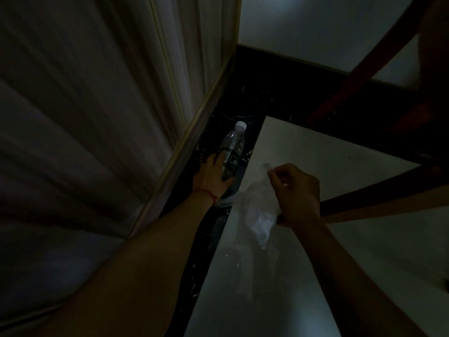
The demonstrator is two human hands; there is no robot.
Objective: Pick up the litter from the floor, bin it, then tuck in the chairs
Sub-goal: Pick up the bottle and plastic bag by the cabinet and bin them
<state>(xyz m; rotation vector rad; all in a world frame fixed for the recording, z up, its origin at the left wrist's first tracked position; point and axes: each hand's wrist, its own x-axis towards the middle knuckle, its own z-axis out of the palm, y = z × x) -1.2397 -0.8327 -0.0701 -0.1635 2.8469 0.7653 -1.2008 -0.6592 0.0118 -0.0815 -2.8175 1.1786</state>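
Dim light, view down at floor. Clear plastic bottle (232,148) with white cap and dark label lies on the black veined marble floor strip (245,93), cap toward 12 o'clock, beside the ribbed pale wall panel (97,105) at 9 o'clock. Left hand (212,175) curls around the bottle's lower body, thumb on one side, fingers on the other; red thread at its wrist. Right hand (295,190), at 3 o'clock of the bottle, is fisted on a crumpled, translucent plastic bag (257,210) hanging below it over the glossy pale floor tile (315,152). Reddish wooden chair legs (359,76) at 1–3 o'clock.
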